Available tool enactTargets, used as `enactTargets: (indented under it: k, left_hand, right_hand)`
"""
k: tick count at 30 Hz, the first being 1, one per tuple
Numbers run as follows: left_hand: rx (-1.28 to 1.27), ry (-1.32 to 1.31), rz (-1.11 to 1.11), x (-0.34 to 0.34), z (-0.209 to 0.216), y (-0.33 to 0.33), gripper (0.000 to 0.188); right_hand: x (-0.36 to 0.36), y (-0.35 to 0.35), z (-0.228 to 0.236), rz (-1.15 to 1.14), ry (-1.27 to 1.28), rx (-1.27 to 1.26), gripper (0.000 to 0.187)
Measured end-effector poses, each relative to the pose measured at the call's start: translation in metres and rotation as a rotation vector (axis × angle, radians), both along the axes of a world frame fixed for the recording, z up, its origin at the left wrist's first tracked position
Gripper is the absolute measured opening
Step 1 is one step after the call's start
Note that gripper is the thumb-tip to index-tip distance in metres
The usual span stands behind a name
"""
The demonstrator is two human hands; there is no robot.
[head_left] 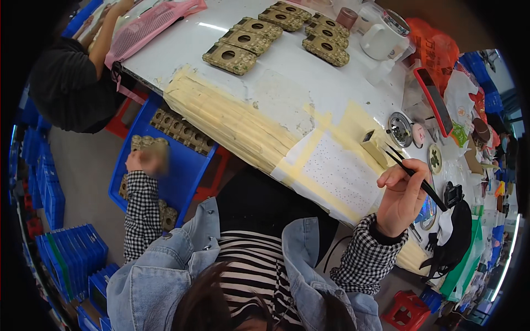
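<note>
My left hand (136,160) reaches into a blue plastic tray (175,175) at the left, among camouflage-patterned toy vehicle hulls (182,132) standing in rows. Its fingers are smeared, and whether they hold a hull cannot be made out. Over the right part of the worktable, my right hand (403,190) is closed around black tweezers (411,171). The tweezers' tips point up and left, near a small pale yellow block (375,148). Below them lies a white sheet dotted with tiny dark marks (337,171), taped to the table.
More camouflage hulls (243,41) with round holes stand along the far table. Layers of yellowish tape (221,118) cover the near edge. At right are a red-cased phone (433,102), a round metal dish (399,129) and a clear jug (381,41). Another person (72,83) sits at far left.
</note>
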State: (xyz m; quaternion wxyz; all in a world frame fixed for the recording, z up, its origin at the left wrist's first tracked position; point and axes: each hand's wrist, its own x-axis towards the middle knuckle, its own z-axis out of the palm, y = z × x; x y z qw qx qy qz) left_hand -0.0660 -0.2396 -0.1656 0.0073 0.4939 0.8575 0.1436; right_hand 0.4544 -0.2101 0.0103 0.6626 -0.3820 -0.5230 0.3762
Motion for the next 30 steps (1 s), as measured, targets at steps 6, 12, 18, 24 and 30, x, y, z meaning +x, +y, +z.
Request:
enactTargets:
  k: [6, 12, 18, 24, 30]
  left_hand:
    - [0.649, 0.236, -0.527, 0.022, 0.144, 0.06, 0.03]
    - [0.464, 0.025, -1.238, 0.157, 0.226, 0.13, 0.032]
    - [-0.047, -0.058, -1.707, 0.241, 0.211, 0.208, 0.035]
    - [-0.269, -0.024, -1.764, 0.268, 0.199, 0.245, 0.033]
    - [-0.193, 0.079, -1.728, 0.268, 0.198, 0.244, 0.032]
  right_hand:
    - [0.0, 0.0, 0.0, -0.001, -0.014, -0.013, 0.032]
    - [0.004, 0.002, -0.001, 0.014, 0.011, 0.049, 0.034]
    - [0.004, -0.001, 0.002, -0.041, 0.012, 0.04, 0.034]
    - [0.003, -0.005, 0.003, -0.011, 0.033, 0.05, 0.034]
    - [0.006, -0.008, 0.003, 0.009, -0.003, 0.05, 0.037]
